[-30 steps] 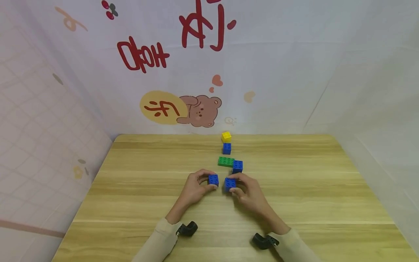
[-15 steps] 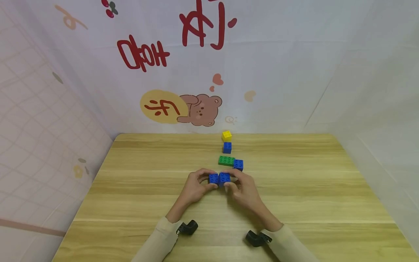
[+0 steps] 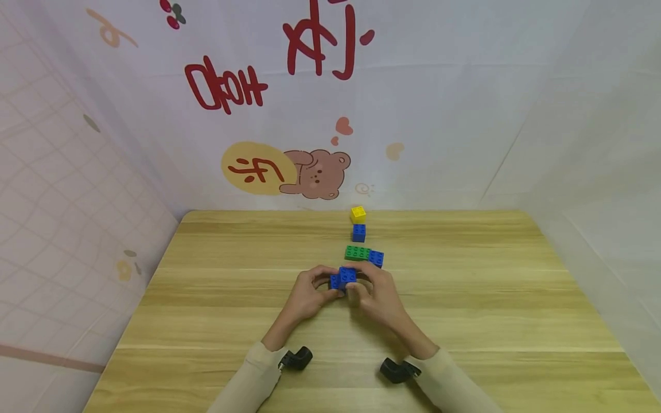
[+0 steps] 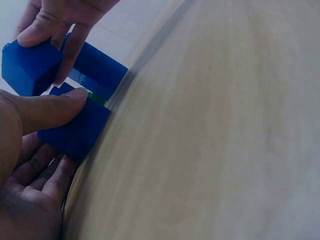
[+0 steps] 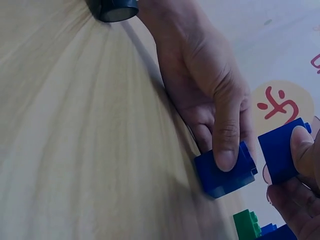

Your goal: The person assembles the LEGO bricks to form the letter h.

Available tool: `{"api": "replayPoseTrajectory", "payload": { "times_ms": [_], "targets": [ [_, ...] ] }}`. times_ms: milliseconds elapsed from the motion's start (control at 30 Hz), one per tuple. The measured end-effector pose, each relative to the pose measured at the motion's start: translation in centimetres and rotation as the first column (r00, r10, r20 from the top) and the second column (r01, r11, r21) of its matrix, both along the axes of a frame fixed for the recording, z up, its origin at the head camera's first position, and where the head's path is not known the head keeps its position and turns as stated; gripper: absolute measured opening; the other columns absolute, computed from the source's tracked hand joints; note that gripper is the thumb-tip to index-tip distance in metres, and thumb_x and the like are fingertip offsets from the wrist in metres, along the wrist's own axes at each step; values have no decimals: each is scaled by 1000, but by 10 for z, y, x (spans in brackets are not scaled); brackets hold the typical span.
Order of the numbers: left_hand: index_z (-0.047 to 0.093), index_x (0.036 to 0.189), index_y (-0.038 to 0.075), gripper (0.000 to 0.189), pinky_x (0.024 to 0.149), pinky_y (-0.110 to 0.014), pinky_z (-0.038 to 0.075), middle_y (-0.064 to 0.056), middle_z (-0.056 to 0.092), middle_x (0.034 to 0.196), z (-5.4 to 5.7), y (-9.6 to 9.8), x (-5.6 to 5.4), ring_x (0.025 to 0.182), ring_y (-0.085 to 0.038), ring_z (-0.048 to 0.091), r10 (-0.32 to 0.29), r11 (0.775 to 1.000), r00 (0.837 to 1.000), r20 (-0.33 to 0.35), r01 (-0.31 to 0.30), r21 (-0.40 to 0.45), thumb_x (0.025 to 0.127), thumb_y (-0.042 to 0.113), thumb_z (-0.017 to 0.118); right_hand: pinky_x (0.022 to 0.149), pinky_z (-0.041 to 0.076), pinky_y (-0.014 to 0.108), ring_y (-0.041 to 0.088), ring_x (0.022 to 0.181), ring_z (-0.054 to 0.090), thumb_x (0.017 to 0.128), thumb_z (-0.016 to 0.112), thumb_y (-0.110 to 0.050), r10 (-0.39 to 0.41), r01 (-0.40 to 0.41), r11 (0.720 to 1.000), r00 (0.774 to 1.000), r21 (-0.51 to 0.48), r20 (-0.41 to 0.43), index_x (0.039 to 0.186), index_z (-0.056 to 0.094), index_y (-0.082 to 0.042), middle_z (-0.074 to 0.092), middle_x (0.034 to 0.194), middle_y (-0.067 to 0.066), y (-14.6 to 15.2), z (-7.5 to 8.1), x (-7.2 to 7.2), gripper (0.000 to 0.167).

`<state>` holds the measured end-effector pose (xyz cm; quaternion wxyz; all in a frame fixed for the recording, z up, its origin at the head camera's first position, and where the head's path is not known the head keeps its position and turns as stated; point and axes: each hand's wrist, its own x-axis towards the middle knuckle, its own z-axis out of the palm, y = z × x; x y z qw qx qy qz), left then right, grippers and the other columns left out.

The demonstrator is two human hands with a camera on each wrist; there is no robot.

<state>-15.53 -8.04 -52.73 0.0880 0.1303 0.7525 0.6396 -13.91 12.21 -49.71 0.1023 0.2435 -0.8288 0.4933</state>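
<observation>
My left hand (image 3: 306, 298) pinches a blue toy building brick (image 3: 334, 281) between thumb and fingers, low on the wooden table. A second blue brick (image 3: 348, 276) is in the thumb and fingers of my right hand (image 3: 381, 295). In the head view it covers part of the left brick. The right wrist view shows the right hand's brick (image 5: 277, 152) raised off the table, with a gap between it and the studs of the left hand's brick (image 5: 225, 180). The left wrist view has both bricks at its left side.
Just beyond the hands lie a long green brick (image 3: 357, 253) and a blue brick (image 3: 377, 258) at its right end. Farther back are another blue brick (image 3: 358, 233) and a yellow brick (image 3: 358, 214). A printed cloth (image 3: 439, 115) hangs behind the table (image 3: 232, 246).
My right hand has moved left and lifted its blue brick from beside the left hand's brick to above it. The left hand has stayed in place.
</observation>
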Motion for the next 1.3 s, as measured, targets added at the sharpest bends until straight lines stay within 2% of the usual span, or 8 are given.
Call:
{"api": "replayPoseTrajectory", "payload": {
  "times_ms": [200, 500, 767, 1300],
  "targets": [
    [68, 124, 3, 42, 98, -31, 59, -17, 67, 130, -1, -1, 0, 121, -34, 68, -3, 1000, 1000, 12, 3, -7, 84, 2, 82, 94, 61, 43, 29, 109, 73, 92, 72, 0, -11, 11, 999, 1000, 34, 6, 126, 69, -7, 72, 124, 12, -5, 3, -2, 35],
    [69, 121, 5, 40, 98, -30, 59, -16, 69, 126, -5, -1, -2, 121, -32, 68, -11, 1000, 1000, 11, 11, 0, 84, 4, 84, 98, 59, 45, 28, 112, 72, 92, 72, 3, -7, 5, 998, 999, 60, 44, 125, 69, -8, 72, 123, 12, -11, 1, -2, 36],
    [69, 119, 4, 38, 97, -28, 59, -17, 69, 124, -2, -1, -1, 121, -33, 68, 1, 1000, 1000, 17, -2, 3, 83, 3, 84, 97, 59, 45, 27, 110, 71, 90, 74, 1, -21, 21, 995, 1000, 97, -2, 125, 69, -9, 72, 121, 11, -15, -1, -3, 36],
    [69, 119, 4, 38, 100, -30, 58, -17, 69, 125, -5, -2, -1, 122, -32, 68, -6, 1000, 1000, -11, 6, -7, 84, 4, 83, 98, 58, 46, 28, 113, 69, 91, 74, 1, -51, 50, 984, 999, 169, -1, 125, 69, -7, 72, 120, 12, -21, 2, -6, 35]
  ]
}}
